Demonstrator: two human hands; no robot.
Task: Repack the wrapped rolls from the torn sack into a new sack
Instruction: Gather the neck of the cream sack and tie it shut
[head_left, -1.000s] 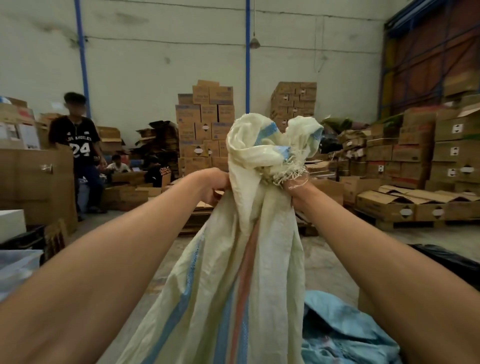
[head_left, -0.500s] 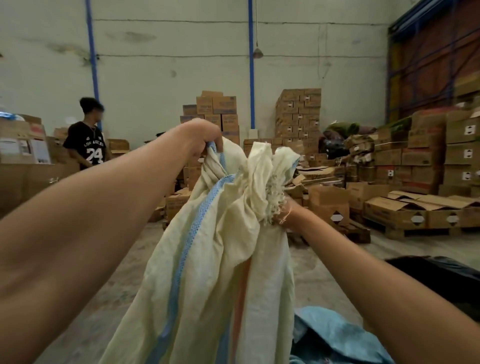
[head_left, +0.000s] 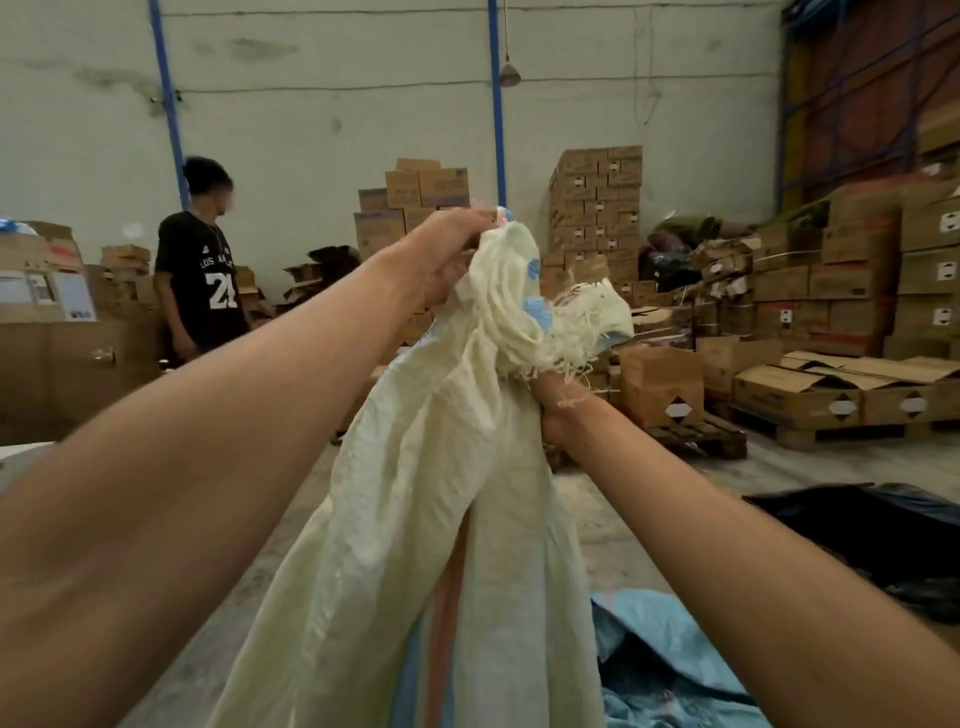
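1. Woven sack, cream with blue and orange stripes, hung in front of the person, held up at its gathered mouth; its lower part ran out of view at the bottom edge.
2. Left hand gripped the top of the bunched fabric, fingers curled round it. Right hand clamped the neck lower down, just beneath the frayed edge. The hands were apart, left above right.
3. Long axis of the sack ran near vertical, mouth pointing up and slightly away from the person, base toward the floor. Whether the rolls were inside could not be told; none showed.
4. Judgement: step in hand looked like twisting or gathering the mouth to close it, or to get a lifting grip. To do it well, keep the right hand tight on the neck as an anchor while the left winds the loose fabric, and take hold below the fraying, since the loose strands would likely slip or tear further.
5. A blue sheet or sack lay on the floor just beside the hanging sack, and a black bag further right.
6. Background: stacked cartons and a bystander in a black shirt, well apart from the work.
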